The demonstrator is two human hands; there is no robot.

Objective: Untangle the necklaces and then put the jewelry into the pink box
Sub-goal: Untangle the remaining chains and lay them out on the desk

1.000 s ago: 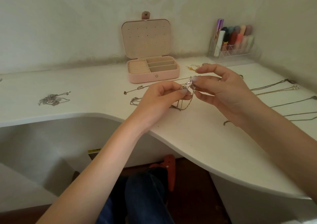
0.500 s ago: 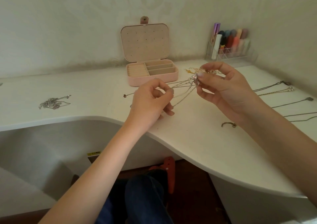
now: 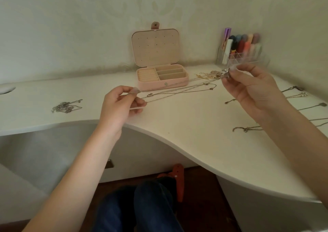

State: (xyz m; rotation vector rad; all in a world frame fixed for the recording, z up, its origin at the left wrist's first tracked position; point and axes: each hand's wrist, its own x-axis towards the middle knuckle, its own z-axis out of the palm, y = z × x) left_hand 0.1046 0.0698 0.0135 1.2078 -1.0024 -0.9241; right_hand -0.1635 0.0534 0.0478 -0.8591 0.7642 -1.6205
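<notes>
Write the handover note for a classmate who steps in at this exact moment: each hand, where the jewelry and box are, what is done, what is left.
Left hand pinches one end of a thin chain; right hand pinches the pendant cluster, chains stretched between them above the desk.
Pink box stands open at the back; its compartments look empty.
Separated necklaces lie at right, a silver tangle at left, gold pieces beside the box.
Left: finish untangling, then box everything.

A clear organiser [image 3: 243,58] of coloured tubes stands at two o'clock against the patterned wall [image 3: 88,27]. An orange shoe [image 3: 178,178] lies at six o'clock, under the white desk [image 3: 195,143].
</notes>
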